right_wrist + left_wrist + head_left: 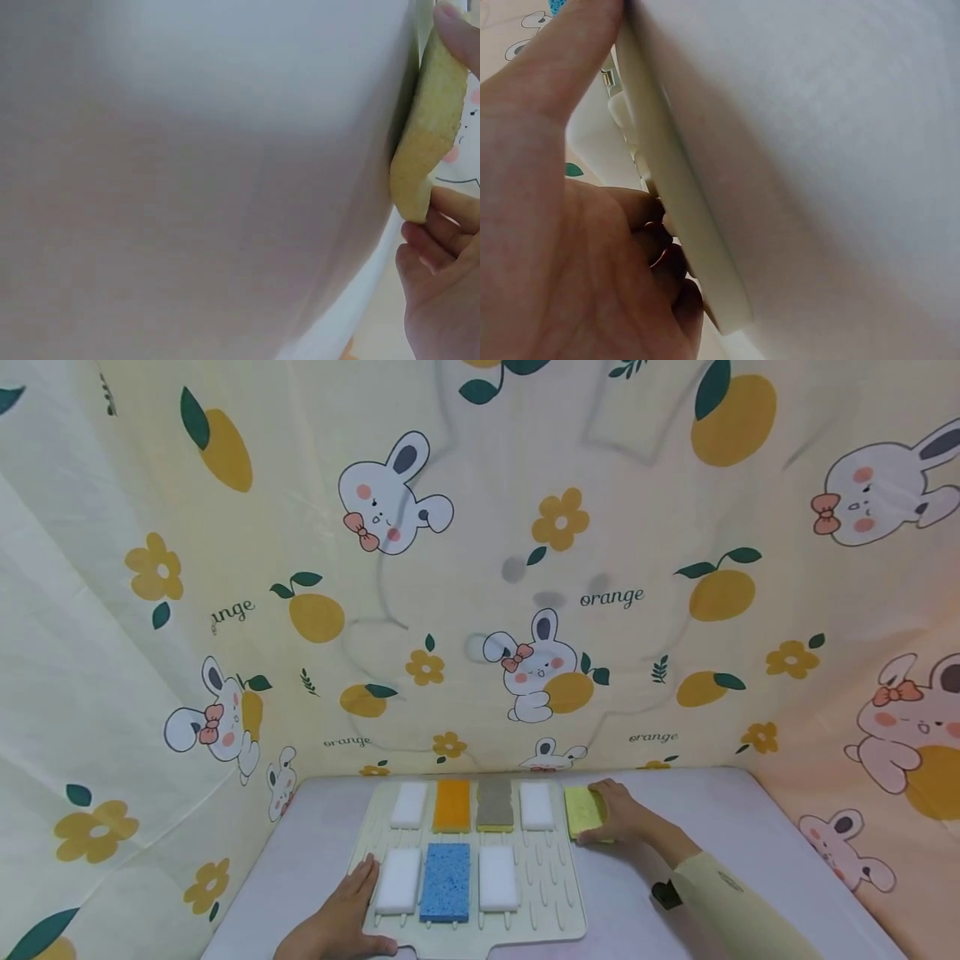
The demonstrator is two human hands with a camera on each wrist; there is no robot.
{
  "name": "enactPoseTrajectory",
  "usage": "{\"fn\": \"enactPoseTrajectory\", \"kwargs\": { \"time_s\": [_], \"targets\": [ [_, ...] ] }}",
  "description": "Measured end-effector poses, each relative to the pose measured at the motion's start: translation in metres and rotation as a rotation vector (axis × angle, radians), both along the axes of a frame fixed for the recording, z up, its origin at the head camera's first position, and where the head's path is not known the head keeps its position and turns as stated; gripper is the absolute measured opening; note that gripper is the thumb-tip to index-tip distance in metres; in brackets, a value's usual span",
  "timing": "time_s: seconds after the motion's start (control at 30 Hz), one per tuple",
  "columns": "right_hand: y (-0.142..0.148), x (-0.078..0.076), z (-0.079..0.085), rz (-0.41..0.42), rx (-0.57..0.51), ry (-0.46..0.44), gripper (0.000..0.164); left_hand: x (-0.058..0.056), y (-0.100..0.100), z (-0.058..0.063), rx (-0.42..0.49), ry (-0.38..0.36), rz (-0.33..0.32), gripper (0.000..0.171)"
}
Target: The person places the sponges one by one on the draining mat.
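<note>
To the right of a cream ridged board (pixel 558 927), my right hand (pixel 626 817) grips a yellow sponge (pixel 583 810) by its ends, thumb on the near end and fingers at the far one. The sponge (pixel 431 120) is bent a little between thumb and fingers in the right wrist view, low over the table. My left hand (pixel 337 914) rests against the board's near left corner, fingers along the left edge and thumb at the front edge. In the left wrist view, the left hand's fingers (pixel 649 214) touch the board's rim (pixel 679 187).
On the board's back row lie white sponges (pixel 408 804), an orange sponge (pixel 452 806) and a grey sponge (pixel 495 803). A blue sponge (pixel 446 881) sits between two white ones in front. A patterned curtain (pixel 465 568) surrounds the white table (pixel 697 797).
</note>
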State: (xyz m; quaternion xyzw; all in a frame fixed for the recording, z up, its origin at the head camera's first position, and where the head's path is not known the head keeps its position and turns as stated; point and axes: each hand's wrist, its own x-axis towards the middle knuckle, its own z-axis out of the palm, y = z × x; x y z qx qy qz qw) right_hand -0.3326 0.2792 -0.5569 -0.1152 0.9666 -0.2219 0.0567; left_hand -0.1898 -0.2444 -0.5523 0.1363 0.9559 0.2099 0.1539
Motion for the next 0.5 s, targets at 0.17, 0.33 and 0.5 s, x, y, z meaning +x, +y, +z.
{"fn": "enactPoseTrajectory", "kwargs": {
  "time_s": [0.17,0.33,0.5],
  "targets": [
    [0.004,0.009,0.000,0.015,-0.028,0.028,0.128,0.001,0.001,0.001,0.001,-0.007,0.011,0.133],
    [0.008,0.020,-0.002,0.032,-0.052,0.059,0.129,0.002,0.002,0.001,-0.003,-0.016,0.022,0.133],
    [0.010,0.031,-0.004,0.033,-0.069,0.093,0.131,0.002,0.004,0.003,-0.012,-0.027,0.049,0.135]
  ]
}}
